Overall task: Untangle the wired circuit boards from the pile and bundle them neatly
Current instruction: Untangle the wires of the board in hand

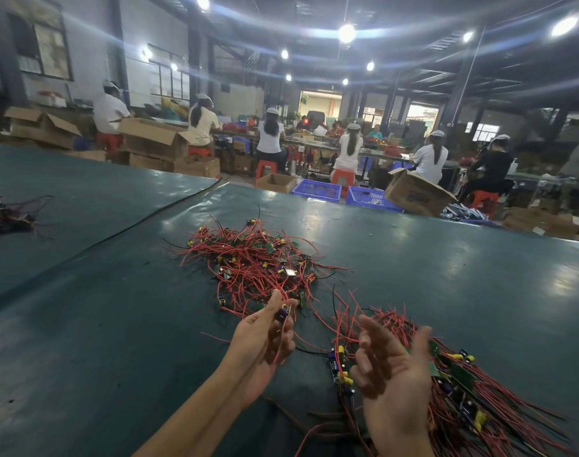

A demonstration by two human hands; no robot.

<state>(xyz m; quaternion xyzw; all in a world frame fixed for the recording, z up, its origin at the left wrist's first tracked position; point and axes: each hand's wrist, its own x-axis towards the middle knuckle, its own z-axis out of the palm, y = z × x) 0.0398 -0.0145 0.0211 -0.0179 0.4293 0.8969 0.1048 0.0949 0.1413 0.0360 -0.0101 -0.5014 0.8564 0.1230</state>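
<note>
Pinching one wired circuit board (283,314) in the left hand (261,344), tangled pile (252,255) just past it, with the right hand (393,374) spread loose and empty right by the bundle (473,390) on the tabletop (83,324).

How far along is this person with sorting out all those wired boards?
Partway. Done: a bundle of boards lies beside the open right hand. In hand: the left hand pinches one wired board. Left: a big tangled pile on the table.
</note>
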